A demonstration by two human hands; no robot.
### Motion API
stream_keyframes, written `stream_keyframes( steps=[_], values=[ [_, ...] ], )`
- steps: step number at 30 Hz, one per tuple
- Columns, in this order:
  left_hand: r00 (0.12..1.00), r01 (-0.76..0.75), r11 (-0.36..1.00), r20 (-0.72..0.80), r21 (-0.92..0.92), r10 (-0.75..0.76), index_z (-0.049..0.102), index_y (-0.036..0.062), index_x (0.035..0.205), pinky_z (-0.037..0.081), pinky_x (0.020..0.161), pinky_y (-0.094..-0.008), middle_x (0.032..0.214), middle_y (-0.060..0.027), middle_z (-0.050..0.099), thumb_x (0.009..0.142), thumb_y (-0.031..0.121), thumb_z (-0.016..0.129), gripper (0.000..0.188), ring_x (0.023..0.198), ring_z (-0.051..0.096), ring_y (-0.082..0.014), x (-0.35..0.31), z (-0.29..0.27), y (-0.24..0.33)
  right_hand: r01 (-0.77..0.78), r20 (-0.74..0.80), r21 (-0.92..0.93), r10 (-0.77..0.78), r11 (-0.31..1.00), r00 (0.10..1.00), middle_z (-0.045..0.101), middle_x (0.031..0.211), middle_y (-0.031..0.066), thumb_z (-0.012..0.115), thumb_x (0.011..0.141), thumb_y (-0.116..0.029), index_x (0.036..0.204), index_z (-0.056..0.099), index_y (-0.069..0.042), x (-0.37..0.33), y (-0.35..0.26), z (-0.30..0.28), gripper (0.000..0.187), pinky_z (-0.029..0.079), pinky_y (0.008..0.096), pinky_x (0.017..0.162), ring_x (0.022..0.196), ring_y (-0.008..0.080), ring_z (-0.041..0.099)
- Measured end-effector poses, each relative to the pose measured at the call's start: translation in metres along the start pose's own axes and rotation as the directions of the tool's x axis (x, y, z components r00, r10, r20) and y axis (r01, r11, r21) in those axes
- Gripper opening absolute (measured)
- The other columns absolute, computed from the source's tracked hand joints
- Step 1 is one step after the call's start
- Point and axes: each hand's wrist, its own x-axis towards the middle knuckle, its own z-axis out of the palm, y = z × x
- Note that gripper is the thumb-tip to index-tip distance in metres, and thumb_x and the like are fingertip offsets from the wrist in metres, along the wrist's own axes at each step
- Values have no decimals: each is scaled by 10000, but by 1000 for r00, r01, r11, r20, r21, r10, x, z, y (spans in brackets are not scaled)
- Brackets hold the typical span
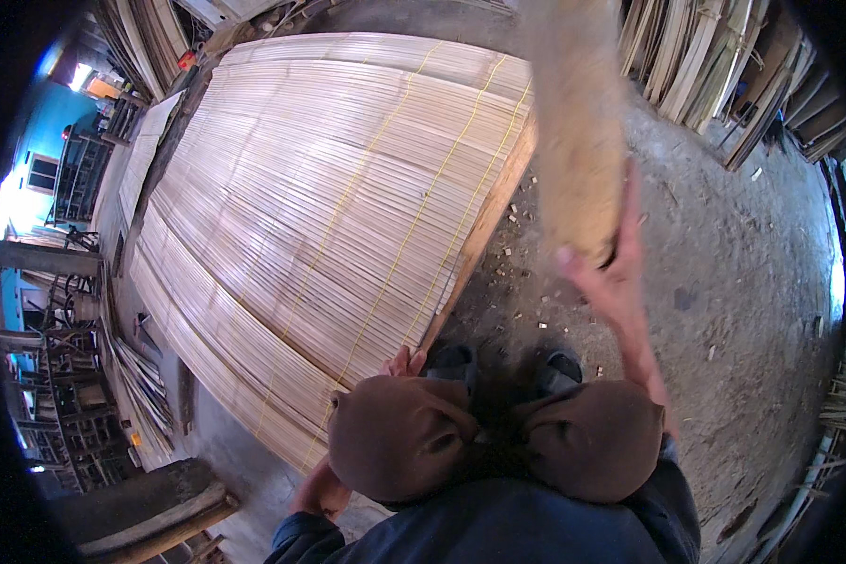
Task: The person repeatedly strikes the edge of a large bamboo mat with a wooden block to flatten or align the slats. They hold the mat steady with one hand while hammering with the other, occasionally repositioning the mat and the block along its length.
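A large mat of thin pale wooden slats (348, 197), crossed by yellow cords, spreads out before me on a slant. Its right edge runs along a wooden bar (493, 211). My right hand (611, 273) grips the near end of a thick, light-brown wooden plank (583, 160), raised and blurred, its far end cut off at the top. At the mat's near right corner, the bent fingers of my left hand (404, 361) close on the slats. My left knee hides the rest of that hand, so its exact hold is unclear.
Small wood chips (543, 325) litter the concrete floor (714, 282). Bundled wooden strips (696, 66) lean at the back right. Benches and racks (75, 395) stand at the left. A heavy wooden beam (160, 526) lies near left. My sandalled feet (559, 371) are close to the mat.
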Motion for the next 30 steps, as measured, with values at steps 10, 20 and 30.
stream_keyframes(
  steps=[10, 20, 30],
  values=[
    [976, -217, 897, -114, -385, 187, 545, 35, 925, 431, 668, -483, 728, -235, 588, 1006, 476, 569, 449, 691, 602, -348, 23, 38, -54, -177, 176, -283, 233, 942, 956, 508, 1426, 185, 813, 790, -284, 1556, 241, -45, -87, 145, -8, 986, 467, 414, 1044, 1217, 331, 582],
    [993, 24, 998, 118, 65, -32, 536, 105, 1066, 524, 793, -512, 1068, -221, 679, 930, 461, 665, 402, 984, 678, -414, 33, 51, -39, -347, 254, -182, 385, 920, 887, 377, 1564, 215, 745, 847, -189, 1615, 68, -29, -87, 154, -11, 1036, 368, 398, 1137, 1396, 289, 443],
    [998, 20, 1000, 58, -16, -19, 552, 92, 1060, 509, 785, -515, 1014, -208, 660, 950, 465, 627, 397, 970, 662, -391, -8, -3, -18, -172, 163, -18, 173, 985, 971, 332, 1586, 182, 770, 822, -199, 1619, 64, -37, -27, 55, 14, 1078, 365, 408, 1145, 1414, 264, 405]
  ],
)
